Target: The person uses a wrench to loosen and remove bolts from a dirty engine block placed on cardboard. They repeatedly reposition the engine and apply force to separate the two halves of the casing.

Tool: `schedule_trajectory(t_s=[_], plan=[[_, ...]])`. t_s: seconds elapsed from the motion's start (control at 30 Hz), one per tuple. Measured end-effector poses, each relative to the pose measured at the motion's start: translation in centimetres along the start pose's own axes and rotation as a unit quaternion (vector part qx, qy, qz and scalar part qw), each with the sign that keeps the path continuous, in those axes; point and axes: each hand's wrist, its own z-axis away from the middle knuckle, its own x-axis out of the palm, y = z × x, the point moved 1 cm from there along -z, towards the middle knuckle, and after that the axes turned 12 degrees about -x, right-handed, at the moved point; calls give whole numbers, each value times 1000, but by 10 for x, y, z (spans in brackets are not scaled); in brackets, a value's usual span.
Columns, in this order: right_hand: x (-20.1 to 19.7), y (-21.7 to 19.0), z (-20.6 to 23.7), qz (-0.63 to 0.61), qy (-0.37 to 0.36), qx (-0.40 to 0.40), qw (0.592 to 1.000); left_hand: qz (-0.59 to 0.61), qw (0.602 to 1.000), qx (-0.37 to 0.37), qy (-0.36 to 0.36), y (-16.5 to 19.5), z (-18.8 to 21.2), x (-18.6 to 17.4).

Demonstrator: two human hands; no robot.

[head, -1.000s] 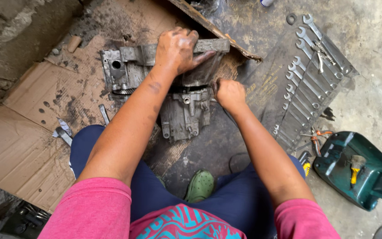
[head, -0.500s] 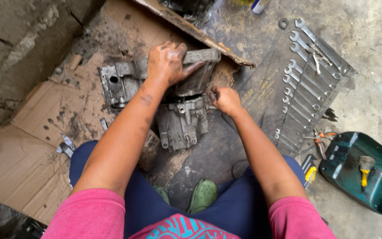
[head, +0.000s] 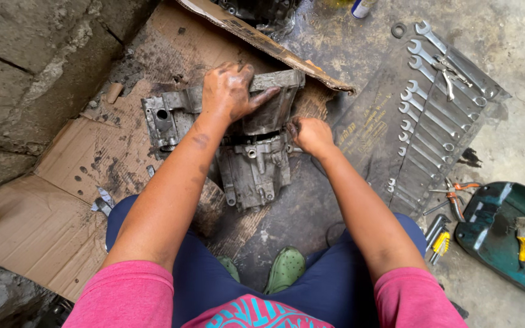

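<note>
The person is crouching over a grimy grey cast-metal gearbox housing, which is lying on oil-stained brown cardboard sheets spread over the floor, just ahead of the knees and the green rubber clogs.

The left hand is pressing flat on the upper part of the housing, its fingers spread wide across the casting and steadying it rather than gripping anything. The right hand is closing into a fist against the right edge of the housing, near the seam between its upper and lower sections; the fingers are curled tight, and whether they are pinching a small part or a tool cannot be told.

Judging by the layout, the work is somewhere in the middle. The housing is already out on the floor and stripped of whatever it attaches to, yet its two sections are still sitting together, so opening or cleaning it appears to remain.

The casting is looking dull, caked with black grease, with bolt bosses along its lower edge and a round bore at its left end.

To the right, a dark tool roll holding a row of silver combination spanners is lying open, with orange-handled pliers and a dark green plastic container beyond it.
</note>
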Motion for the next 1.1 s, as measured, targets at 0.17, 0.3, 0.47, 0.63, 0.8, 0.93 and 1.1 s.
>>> schedule_trajectory(t_s=[0.17, 0.3, 0.47, 0.63, 0.8, 0.93, 1.1], plan=[[2, -2, 2, 10, -13, 17, 1000, -3, 1000, -5, -5, 0, 1, 0], [-9, 0, 9, 3, -6, -6, 1000, -2, 1000, 3, -5, -1, 1, 3], [-15, -3, 9, -23, 33, -35, 999, -7, 1000, 12, 19, -2, 0, 2], [-7, -8, 4, 48, 22, -23, 998, 4, 1000, 12, 24, -2, 1, 1], [-10, -12, 10, 14, 31, -27, 999, 5, 1000, 17, 26, -2, 1, 1], [-15, -18, 11, -38, 17, -54, 998, -26, 1000, 0, -11, -2, -2, 2], [-13, -17, 11, -1, 21, -69, 997, -10, 1000, 4, 2, -2, 0, 1]])
